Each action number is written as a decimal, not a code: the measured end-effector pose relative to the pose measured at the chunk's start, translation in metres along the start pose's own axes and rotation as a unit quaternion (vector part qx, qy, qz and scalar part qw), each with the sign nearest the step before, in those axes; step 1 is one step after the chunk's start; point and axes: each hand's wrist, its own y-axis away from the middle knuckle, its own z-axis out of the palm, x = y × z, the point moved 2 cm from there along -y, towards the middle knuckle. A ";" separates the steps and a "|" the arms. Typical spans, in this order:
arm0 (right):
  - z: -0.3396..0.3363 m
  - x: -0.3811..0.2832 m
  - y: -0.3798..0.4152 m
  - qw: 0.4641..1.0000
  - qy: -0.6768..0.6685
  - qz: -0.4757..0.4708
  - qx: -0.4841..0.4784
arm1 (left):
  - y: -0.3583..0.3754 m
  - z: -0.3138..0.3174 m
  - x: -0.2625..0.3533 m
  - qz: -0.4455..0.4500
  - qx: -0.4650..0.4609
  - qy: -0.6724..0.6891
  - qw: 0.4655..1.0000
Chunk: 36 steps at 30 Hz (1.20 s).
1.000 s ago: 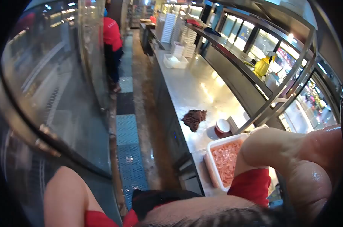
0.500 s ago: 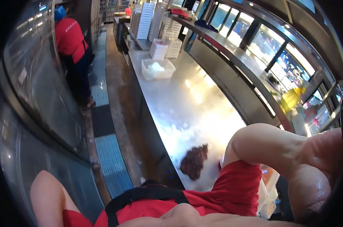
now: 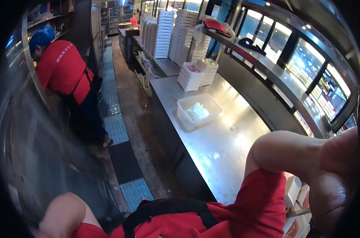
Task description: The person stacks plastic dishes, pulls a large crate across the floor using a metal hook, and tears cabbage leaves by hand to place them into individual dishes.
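My right arm is raised and bent, and my right hand point(image 3: 334, 186) is very close to the lens at the right edge. Its fingers are cut off by the dark border. Only the bent left arm shows at the lower left; my left hand is out of view. Below the right forearm lies a steel counter point(image 3: 211, 152). Nearest on it is a clear plastic tub point(image 3: 200, 121) with pale, green-tinged contents.
Stacked white trays point(image 3: 163, 35) stand along the far counter, and shorter white tubs point(image 3: 190, 77) nearer. A co-worker in red point(image 3: 71, 73) bends at the left. Blue mats point(image 3: 114, 129) line the aisle. An overhead shelf point(image 3: 263, 57) runs along the right.
The view has swung, so the counter and tub sit lower and further right. The dark reddish-brown pile on the counter has left view. More of the co-worker shows.
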 end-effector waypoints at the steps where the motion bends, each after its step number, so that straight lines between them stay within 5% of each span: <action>1: 0.003 0.021 0.000 1.000 0.003 -0.001 -0.001 | 0.008 -0.007 -0.035 -0.078 -0.053 0.045 0.995; 9: -0.003 0.189 0.040 0.998 0.051 0.025 0.003 | 0.109 -0.054 -0.221 -0.195 -0.125 0.113 0.966; 21: -0.085 0.499 0.199 0.992 0.057 -0.030 0.107 | 0.206 -0.101 -0.480 -0.151 -0.168 0.053 0.973; 27: -0.076 0.713 0.286 0.960 0.182 0.131 0.165 | 0.240 -0.166 -0.598 -0.113 -0.150 0.002 0.982; 29: -0.051 0.793 0.324 0.946 0.214 0.235 0.065 | 0.271 -0.209 -0.641 -0.105 -0.132 -0.009 0.986; 31: -0.018 0.871 0.370 0.925 0.184 0.303 -0.136 | 0.307 -0.237 -0.693 -0.114 -0.119 -0.010 0.986; 32: -0.008 0.898 0.403 0.883 0.171 0.351 -0.261 | 0.327 -0.244 -0.720 -0.102 0.058 -0.051 0.992; 34: 0.001 0.936 0.488 0.737 0.184 0.476 -0.443 | 0.371 -0.277 -0.771 -0.143 0.155 -0.033 0.977; 36: -0.005 0.956 0.560 0.573 0.186 0.629 -0.492 | 0.413 -0.308 -0.827 -0.237 0.060 0.028 0.969</action>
